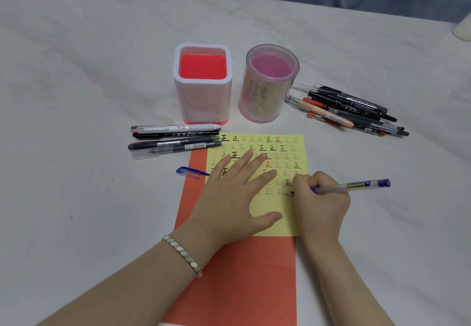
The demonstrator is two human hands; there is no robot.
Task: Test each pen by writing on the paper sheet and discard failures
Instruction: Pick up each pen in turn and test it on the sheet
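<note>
Step in hand: the writing test on one pen. The right hand (pixel 321 206) is pinching a clear blue-ink gel pen (pixel 356 186) low on the barrel, fingers curled round it. The tip is sitting on the yellow paper sheet (pixel 277 223) near its right edge, at the end of the lowest row of written characters.

The left hand (pixel 229 195) is lying flat with fingers spread, pressing the sheet down onto an orange sheet (pixel 242 274) under it.

Pen long axis is running roughly left-right across the view at a shallow tilt. The tip is pointing left and down to the paper, the blue end plug right and slightly up. Its blue cap (pixel 188 172) is lying off at the orange sheet's left edge.

Whether ink is flowing is too small to tell. Next move is likely finishing the stroke, checking the mark, recapping and sorting. Four pens (pixel 175 139) are lying left of the paper and a pile of pens (pixel 351 111) right of the holders. The square holder (pixel 203 83) and round holder (pixel 268 83) are both showing no pens; which is for failures cannot be told.
</note>
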